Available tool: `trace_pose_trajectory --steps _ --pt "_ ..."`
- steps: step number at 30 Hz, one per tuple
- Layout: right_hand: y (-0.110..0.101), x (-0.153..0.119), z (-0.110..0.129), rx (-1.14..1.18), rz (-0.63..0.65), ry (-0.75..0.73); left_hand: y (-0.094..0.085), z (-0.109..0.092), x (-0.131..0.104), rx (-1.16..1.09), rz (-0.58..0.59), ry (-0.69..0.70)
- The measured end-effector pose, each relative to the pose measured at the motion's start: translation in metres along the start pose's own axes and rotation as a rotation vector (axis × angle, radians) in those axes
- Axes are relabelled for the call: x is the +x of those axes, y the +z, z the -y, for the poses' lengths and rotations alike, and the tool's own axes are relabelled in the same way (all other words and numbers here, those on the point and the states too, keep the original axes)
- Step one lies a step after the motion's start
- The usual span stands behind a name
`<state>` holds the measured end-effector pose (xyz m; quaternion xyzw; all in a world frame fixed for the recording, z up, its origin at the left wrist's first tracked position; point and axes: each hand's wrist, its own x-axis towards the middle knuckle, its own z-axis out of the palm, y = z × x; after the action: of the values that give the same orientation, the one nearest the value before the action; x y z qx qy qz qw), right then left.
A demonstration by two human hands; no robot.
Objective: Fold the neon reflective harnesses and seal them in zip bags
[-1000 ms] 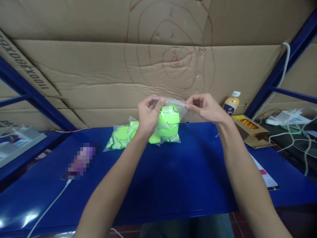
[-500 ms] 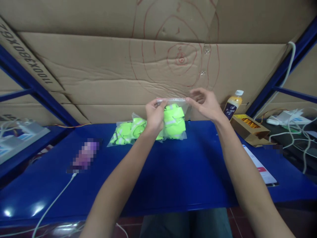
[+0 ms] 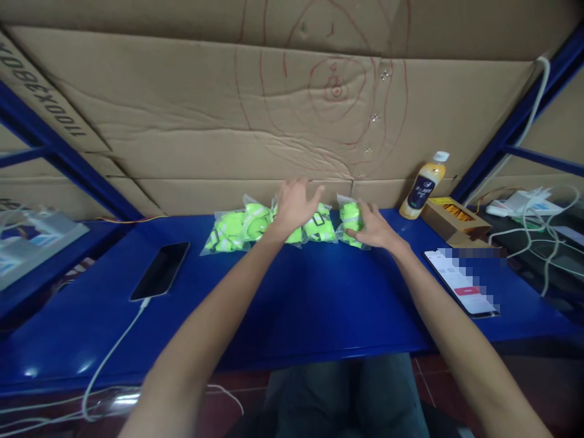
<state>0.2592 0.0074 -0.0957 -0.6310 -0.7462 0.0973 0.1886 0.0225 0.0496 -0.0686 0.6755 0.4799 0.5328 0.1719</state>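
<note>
Clear bags of neon-green fabric with pale stripes stand in a row along the back of the blue table. My left hand point(image 3: 295, 205), fingers spread, is over a middle bag point(image 3: 294, 235) and partly hides it. Just right of it is another bag point(image 3: 320, 225) with a dark buckle-like shape. The rightmost bag point(image 3: 350, 220) lies against my right hand point(image 3: 371, 226), whose thumb and fingers are apart around its right side. Two more bags point(image 3: 228, 231) point(image 3: 255, 221) rest at the left end of the row.
A dark phone point(image 3: 160, 271) with a white cable lies on the left of the blue table point(image 3: 319, 316). To the right are a juice bottle point(image 3: 422, 190), an open carton point(image 3: 456, 222) and a lit phone point(image 3: 460, 283). Cardboard point(image 3: 182, 121) stands behind.
The raised bag has come down onto the table at the right end of the row. Both hands have opened away from its top edge, and the view has tilted down slightly.
</note>
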Motion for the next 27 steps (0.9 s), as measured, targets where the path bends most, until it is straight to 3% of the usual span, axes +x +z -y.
trace_pose_trajectory --steps 1,3,6,11,15,19,23,27 --pt "0.001 0.001 0.002 -0.006 -0.003 0.013 -0.017 0.009 -0.005 0.300 0.049 0.092" --pt "0.007 0.001 0.014 -0.041 -0.014 0.022 -0.042 0.028 -0.021 0.694 0.194 0.118" --pt "0.028 -0.002 0.043 -0.116 0.003 -0.025 -0.052 0.052 -0.048 0.892 0.324 0.144" --pt "0.057 -0.003 0.062 -0.183 -0.068 -0.036 -0.036 0.064 -0.067 0.936 0.310 0.240" --pt "0.054 -0.010 0.047 -0.164 -0.081 -0.008 -0.018 0.056 -0.066 0.939 0.312 0.292" --pt "0.044 -0.019 0.032 -0.161 -0.086 0.031 -0.007 0.042 -0.063 0.910 0.320 0.258" --pt "0.036 -0.019 0.020 -0.160 -0.081 0.067 -0.027 0.036 -0.052 1.027 0.289 0.154" --pt "0.026 -0.014 0.011 -0.151 -0.050 0.123 -0.060 0.046 -0.046 1.050 0.374 -0.186"
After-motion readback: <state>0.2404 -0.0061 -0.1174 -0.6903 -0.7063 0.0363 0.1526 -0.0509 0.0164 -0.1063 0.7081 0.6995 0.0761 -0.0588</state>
